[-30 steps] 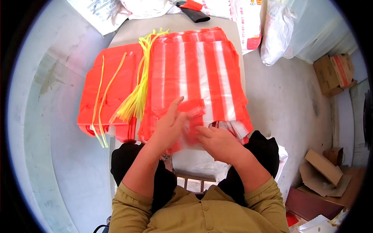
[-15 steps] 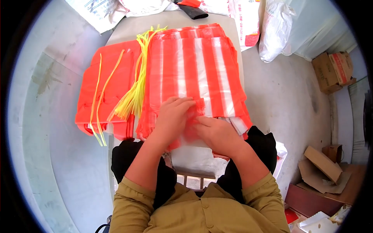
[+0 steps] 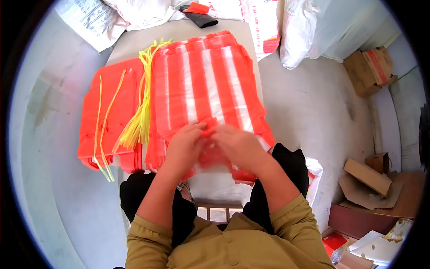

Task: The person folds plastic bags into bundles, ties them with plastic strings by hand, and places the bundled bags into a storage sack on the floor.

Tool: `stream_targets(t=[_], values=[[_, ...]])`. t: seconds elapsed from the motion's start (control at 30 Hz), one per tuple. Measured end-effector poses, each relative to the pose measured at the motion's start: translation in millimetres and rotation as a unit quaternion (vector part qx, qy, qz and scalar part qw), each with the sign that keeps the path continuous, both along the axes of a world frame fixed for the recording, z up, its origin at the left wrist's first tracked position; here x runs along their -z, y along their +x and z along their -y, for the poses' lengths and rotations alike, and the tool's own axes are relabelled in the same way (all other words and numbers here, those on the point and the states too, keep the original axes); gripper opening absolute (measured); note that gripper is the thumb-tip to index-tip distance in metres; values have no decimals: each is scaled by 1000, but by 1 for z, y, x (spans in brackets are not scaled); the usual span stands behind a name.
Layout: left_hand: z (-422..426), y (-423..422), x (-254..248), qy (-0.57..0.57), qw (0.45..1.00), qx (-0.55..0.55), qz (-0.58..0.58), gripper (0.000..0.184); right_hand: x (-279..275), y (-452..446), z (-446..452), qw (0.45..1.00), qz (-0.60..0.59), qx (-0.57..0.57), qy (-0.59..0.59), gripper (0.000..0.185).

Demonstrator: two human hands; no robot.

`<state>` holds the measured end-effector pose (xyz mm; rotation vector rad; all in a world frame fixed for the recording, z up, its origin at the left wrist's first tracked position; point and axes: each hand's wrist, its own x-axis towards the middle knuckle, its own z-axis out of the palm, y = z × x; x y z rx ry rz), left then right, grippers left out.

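Observation:
A stack of red-and-clear striped plastic bags [image 3: 201,80] lies flat in front of me. At its near edge my left hand [image 3: 184,144] has its fingers closed on the top bag's red plastic. My right hand [image 3: 238,145], a little blurred, is closed on the same bunched part from the other side. Beneath the hands the plastic hangs loose and is smeared by motion. A bundle of yellow plastic strips [image 3: 141,112] runs along the stack's left side. Left of it is a pile of folded red bags [image 3: 116,96], with two loose yellow strips [image 3: 102,121] on top.
The bags rest on a beige tabletop [image 3: 168,33]. White printed sacks [image 3: 264,24] and a black-and-red piece [image 3: 199,18] are at the far end. Cardboard boxes [image 3: 365,71] stand against the right wall, with an opened carton [image 3: 369,188] nearer on the right.
My hands have drawn closer together over the bunched plastic, the right one moving up and inward. The whole view has shifted, so the table appears farther left.

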<state>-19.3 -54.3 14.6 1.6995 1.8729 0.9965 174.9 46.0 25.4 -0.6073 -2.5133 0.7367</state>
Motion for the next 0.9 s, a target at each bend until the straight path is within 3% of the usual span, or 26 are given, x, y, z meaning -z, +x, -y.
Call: stream_targets(t=[0.03,0.1,0.17,0.27,0.37,0.47,0.6,0.77,0.87,0.9], values=[[0,0,1,-3,1000,-8,13,25,-3,5,-7,999,11,31,15,26],[0,2,3,-16,997,-36,71,24,-23,17,-22,939,46,257,-225,33],[0,3,7,-35,984,-74,159,23,-4,50,-52,952,28,270,-139,40],[0,1,14,-38,936,-72,342,23,1,65,-60,959,10,238,-155,49],[-3,-6,24,-52,941,-80,323,21,20,60,-57,968,-22,179,-174,51],[-3,-3,24,-27,942,-83,323,21,23,49,-54,975,-74,172,-116,48],[-2,-7,26,-45,946,-63,316,19,24,47,-59,937,-111,142,-299,48],[-3,-4,19,-31,955,-79,284,21,-31,70,-41,921,-21,12,-390,46],[-3,1,12,-50,956,-82,279,22,-33,80,-38,876,-58,-38,-478,36],[-2,1,10,-27,977,-61,205,22,-31,82,-39,871,-73,-67,-482,35]])
